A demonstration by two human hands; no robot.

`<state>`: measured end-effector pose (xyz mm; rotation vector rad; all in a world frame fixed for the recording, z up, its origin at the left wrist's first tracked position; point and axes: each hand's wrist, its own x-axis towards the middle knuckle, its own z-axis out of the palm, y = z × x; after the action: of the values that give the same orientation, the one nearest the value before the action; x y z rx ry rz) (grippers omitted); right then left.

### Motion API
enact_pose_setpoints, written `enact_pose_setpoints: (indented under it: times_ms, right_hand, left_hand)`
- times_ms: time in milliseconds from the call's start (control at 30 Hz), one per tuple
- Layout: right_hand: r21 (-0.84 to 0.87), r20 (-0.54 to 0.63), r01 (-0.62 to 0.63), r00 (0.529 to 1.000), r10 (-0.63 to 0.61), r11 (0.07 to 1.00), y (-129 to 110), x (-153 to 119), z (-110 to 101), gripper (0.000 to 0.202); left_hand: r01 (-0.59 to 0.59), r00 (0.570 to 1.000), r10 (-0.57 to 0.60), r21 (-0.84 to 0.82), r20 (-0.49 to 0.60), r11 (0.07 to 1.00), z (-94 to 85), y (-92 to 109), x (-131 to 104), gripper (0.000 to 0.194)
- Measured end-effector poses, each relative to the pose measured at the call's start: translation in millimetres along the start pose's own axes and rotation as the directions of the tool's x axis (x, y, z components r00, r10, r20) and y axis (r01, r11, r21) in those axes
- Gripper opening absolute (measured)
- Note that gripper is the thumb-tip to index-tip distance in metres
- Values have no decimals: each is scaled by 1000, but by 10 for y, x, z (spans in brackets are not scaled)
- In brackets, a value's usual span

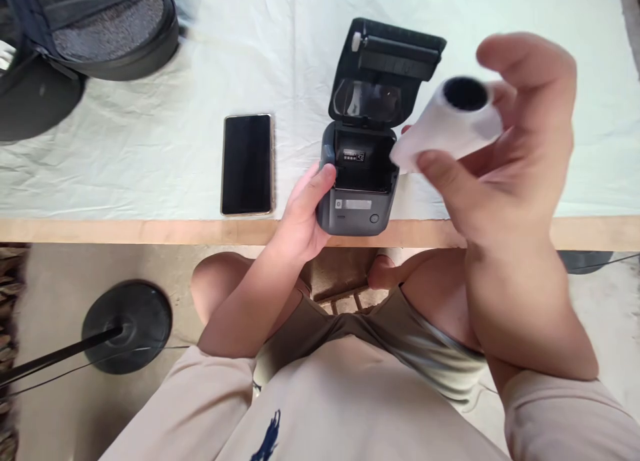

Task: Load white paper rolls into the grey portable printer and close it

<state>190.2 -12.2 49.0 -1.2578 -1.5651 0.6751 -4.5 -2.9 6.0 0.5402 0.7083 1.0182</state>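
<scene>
And here we have the left hand (304,208) wrapped about the near left corner of a dark grey device (357,216), thumb pressed on its side, the other fingers mostly hidden beneath. Its lid (387,64) stands wide open, beyond that hand, and the bay (364,178) gapes just right of the thumb, a small printed label (354,156) showing inside. Over to the right hand (515,148): it's curled around a white roll (457,131), thumb across the near side, index finger raised clear (a bit blurred, that hand), the roll's dark core tipped upward. The roll's lower end meets the device's right edge in view; whether they touch, I can't tell. Just left of the left hand lies a phone (247,164), screen dark, on the pale cloth (295,61). Farther beyond, well apart from both hands, sits a black bag (113,31).
</scene>
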Motion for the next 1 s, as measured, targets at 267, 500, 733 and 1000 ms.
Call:
enact_pose_setpoints:
  times_ms: [267,500,733,1000]
  right_hand:
    - [-218,-21,156,986,-164,964,-97,-22,143,27]
    - [-368,77,260,965,-249,893,12,-5,135,11]
    - [-181,-25,252,965,-261,951,49,41,154,24]
    - [502,-50,-117,985,165,857,195,97,26,30]
  left_hand:
    - [-9,999,6,51,53,999,-11,-19,-10,28]
    - [-47,996,44,32,78,998,-25,-29,-2,30]
    - [-32,997,30,29,69,999,-56,-45,28,33]
    - [-29,999,29,18,17,999,-44,-20,51,29]
